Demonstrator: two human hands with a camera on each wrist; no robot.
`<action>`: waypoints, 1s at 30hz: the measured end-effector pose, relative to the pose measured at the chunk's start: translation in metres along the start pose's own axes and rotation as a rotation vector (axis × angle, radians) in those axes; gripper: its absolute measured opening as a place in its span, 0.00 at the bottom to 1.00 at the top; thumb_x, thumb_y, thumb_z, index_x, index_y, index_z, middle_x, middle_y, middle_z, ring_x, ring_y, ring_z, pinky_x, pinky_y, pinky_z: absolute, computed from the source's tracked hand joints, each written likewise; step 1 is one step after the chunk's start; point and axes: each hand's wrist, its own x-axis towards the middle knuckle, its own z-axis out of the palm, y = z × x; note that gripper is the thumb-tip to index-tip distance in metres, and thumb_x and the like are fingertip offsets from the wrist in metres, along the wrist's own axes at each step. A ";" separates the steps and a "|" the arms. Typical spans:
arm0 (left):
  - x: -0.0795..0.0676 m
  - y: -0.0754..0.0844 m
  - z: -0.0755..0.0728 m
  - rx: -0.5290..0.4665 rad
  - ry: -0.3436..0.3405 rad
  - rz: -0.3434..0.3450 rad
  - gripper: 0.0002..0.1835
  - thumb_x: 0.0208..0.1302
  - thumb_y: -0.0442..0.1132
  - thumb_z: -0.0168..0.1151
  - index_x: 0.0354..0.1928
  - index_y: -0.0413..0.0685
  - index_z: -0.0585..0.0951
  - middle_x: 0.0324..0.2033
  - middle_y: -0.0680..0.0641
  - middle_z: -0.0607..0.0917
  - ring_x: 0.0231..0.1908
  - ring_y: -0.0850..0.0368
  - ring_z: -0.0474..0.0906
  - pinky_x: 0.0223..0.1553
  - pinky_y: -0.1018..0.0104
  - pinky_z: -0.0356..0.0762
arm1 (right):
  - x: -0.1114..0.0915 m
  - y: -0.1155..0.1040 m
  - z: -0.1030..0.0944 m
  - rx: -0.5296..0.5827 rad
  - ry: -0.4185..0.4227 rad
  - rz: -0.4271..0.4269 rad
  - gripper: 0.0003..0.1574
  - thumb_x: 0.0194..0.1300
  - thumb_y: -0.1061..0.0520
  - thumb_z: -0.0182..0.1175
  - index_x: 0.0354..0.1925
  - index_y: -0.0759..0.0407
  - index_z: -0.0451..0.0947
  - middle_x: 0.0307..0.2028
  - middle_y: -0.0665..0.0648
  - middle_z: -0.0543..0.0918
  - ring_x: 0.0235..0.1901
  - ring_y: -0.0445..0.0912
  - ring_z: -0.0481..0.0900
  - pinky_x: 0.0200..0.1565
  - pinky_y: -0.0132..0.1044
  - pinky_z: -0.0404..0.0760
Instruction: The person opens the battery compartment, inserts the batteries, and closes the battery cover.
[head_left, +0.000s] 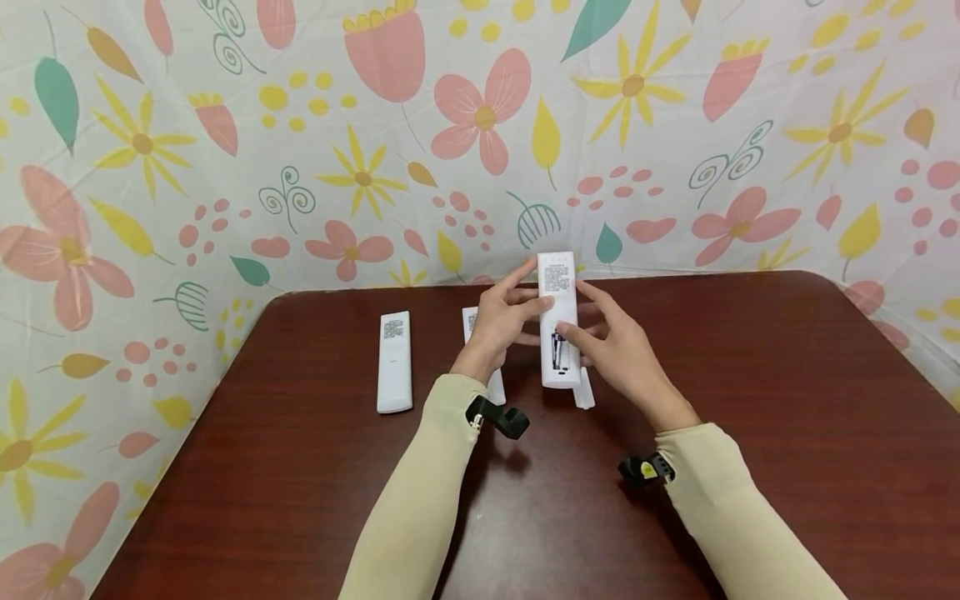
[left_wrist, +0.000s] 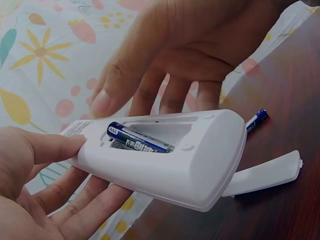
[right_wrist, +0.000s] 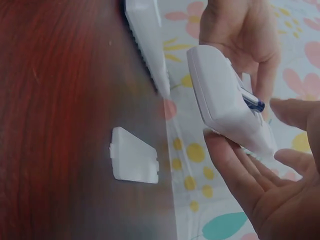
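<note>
A white remote control (head_left: 551, 321) is held back side up above the table. My left hand (head_left: 501, 321) grips its label end, thumb on the back and fingers underneath. My right hand (head_left: 618, 350) holds it from the other side, its thumb close to the upper end of the uncovered battery compartment. In that compartment, an AAA battery (left_wrist: 140, 139) lies tilted, one end raised above the rim. The white battery cover (right_wrist: 134, 157) rests on the table just beyond the remote. Another blue battery (left_wrist: 257, 120) shows behind the remote in the left wrist view.
A second white remote (head_left: 497, 387) lies partly hidden under my left hand and wrist. Farther left, a third white remote (head_left: 394, 367) lies label up on the dark red wooden table (head_left: 300, 467). A flower-print cloth (head_left: 480, 192) hangs at the table's back edge.
</note>
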 end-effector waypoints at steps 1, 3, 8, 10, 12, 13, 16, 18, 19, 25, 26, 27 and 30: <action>0.000 0.000 0.000 -0.003 -0.001 0.001 0.34 0.72 0.35 0.72 0.73 0.76 0.78 0.48 0.50 0.88 0.45 0.45 0.89 0.33 0.50 0.91 | 0.001 0.000 0.000 0.005 -0.023 0.012 0.48 0.78 0.51 0.66 0.85 0.49 0.54 0.63 0.67 0.75 0.47 0.58 0.85 0.41 0.51 0.91; 0.000 0.001 0.000 -0.010 -0.002 0.005 0.34 0.71 0.34 0.72 0.73 0.75 0.78 0.48 0.50 0.89 0.46 0.41 0.88 0.32 0.50 0.91 | 0.002 -0.001 0.000 -0.006 -0.046 0.015 0.51 0.77 0.48 0.67 0.86 0.47 0.51 0.62 0.67 0.77 0.45 0.57 0.85 0.38 0.50 0.90; 0.000 0.002 0.000 -0.024 -0.002 0.010 0.34 0.71 0.34 0.72 0.72 0.75 0.79 0.48 0.49 0.89 0.49 0.35 0.87 0.31 0.50 0.90 | 0.003 -0.001 -0.001 0.019 -0.050 0.018 0.50 0.78 0.49 0.66 0.86 0.45 0.51 0.58 0.68 0.79 0.42 0.57 0.86 0.36 0.50 0.90; 0.000 0.003 0.000 -0.022 -0.002 0.007 0.34 0.71 0.34 0.72 0.72 0.75 0.79 0.48 0.49 0.89 0.49 0.36 0.87 0.31 0.50 0.90 | 0.003 0.000 -0.001 0.028 -0.051 0.020 0.50 0.79 0.49 0.65 0.86 0.45 0.51 0.58 0.68 0.79 0.42 0.57 0.86 0.35 0.50 0.90; -0.001 0.003 0.000 -0.013 0.001 0.005 0.34 0.71 0.34 0.72 0.72 0.75 0.79 0.48 0.50 0.89 0.48 0.38 0.88 0.32 0.50 0.90 | 0.002 0.001 0.000 0.034 -0.053 0.018 0.50 0.79 0.50 0.65 0.86 0.45 0.51 0.57 0.68 0.79 0.41 0.58 0.86 0.35 0.50 0.91; -0.001 0.003 0.001 -0.007 0.002 0.005 0.34 0.71 0.34 0.72 0.72 0.75 0.79 0.48 0.50 0.89 0.47 0.39 0.88 0.32 0.50 0.90 | 0.002 0.002 0.000 0.037 -0.054 0.014 0.50 0.79 0.51 0.65 0.87 0.46 0.50 0.57 0.68 0.79 0.40 0.58 0.86 0.35 0.51 0.91; -0.002 0.003 0.001 0.007 0.005 0.008 0.34 0.71 0.34 0.72 0.72 0.74 0.79 0.47 0.50 0.89 0.42 0.44 0.89 0.32 0.49 0.90 | 0.002 0.003 0.001 0.046 -0.053 0.001 0.51 0.78 0.53 0.66 0.87 0.47 0.49 0.56 0.68 0.78 0.39 0.58 0.85 0.35 0.52 0.91; -0.002 0.003 0.001 0.010 0.007 0.011 0.34 0.71 0.33 0.72 0.72 0.74 0.79 0.47 0.50 0.89 0.41 0.47 0.90 0.31 0.49 0.90 | 0.002 0.003 0.002 0.051 -0.053 -0.009 0.52 0.78 0.54 0.66 0.87 0.48 0.49 0.55 0.68 0.78 0.39 0.58 0.85 0.35 0.53 0.91; -0.002 0.003 0.001 0.011 0.008 0.014 0.34 0.71 0.33 0.72 0.72 0.73 0.79 0.47 0.50 0.89 0.40 0.48 0.90 0.31 0.49 0.90 | 0.002 0.004 0.002 0.053 -0.050 -0.011 0.52 0.77 0.54 0.67 0.87 0.48 0.49 0.55 0.68 0.78 0.39 0.58 0.86 0.34 0.53 0.91; -0.001 0.002 0.003 0.021 0.002 0.018 0.34 0.71 0.33 0.72 0.72 0.73 0.79 0.46 0.49 0.89 0.43 0.41 0.89 0.31 0.50 0.90 | 0.002 0.004 0.002 0.058 -0.036 -0.003 0.54 0.76 0.57 0.68 0.87 0.47 0.49 0.54 0.69 0.77 0.40 0.59 0.86 0.33 0.52 0.91; -0.002 0.002 0.003 0.021 0.003 0.016 0.34 0.71 0.32 0.72 0.72 0.73 0.79 0.46 0.49 0.89 0.44 0.39 0.89 0.31 0.50 0.90 | 0.001 0.004 0.002 0.055 -0.035 0.000 0.54 0.76 0.57 0.68 0.87 0.47 0.49 0.55 0.69 0.77 0.40 0.59 0.86 0.33 0.53 0.90; -0.001 0.002 0.004 0.021 0.002 0.015 0.34 0.71 0.32 0.72 0.73 0.72 0.79 0.46 0.49 0.89 0.44 0.38 0.89 0.31 0.50 0.90 | 0.001 0.005 0.002 0.052 -0.033 0.002 0.55 0.76 0.57 0.68 0.87 0.47 0.48 0.55 0.69 0.77 0.39 0.58 0.86 0.33 0.54 0.90; -0.002 0.002 0.004 0.022 0.006 0.011 0.34 0.71 0.32 0.72 0.72 0.72 0.79 0.46 0.49 0.89 0.45 0.37 0.89 0.31 0.50 0.90 | 0.001 0.005 0.002 0.038 -0.028 0.001 0.56 0.75 0.58 0.69 0.87 0.47 0.48 0.54 0.69 0.77 0.38 0.57 0.86 0.33 0.55 0.90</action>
